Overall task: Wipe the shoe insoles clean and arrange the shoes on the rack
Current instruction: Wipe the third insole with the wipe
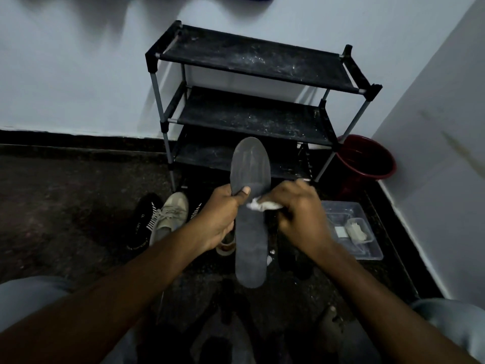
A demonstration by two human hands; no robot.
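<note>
Grey insole, held before the black shoe rack, sits in the left hand, thumb across its face and fingers curled behind. The right hand presses a white wipe to the insole's middle (fingers bunched tight on it). A beige sneaker and a black shoe lie on the floor, left.

The left forearm and right forearm are bare along all their visible length, as are the left hand and right hand. The left thumb has a short, trimmed nail. Smooth grey-blue cloth covers the left leg at the lower left of the frame and the right leg at the lower right.
</note>
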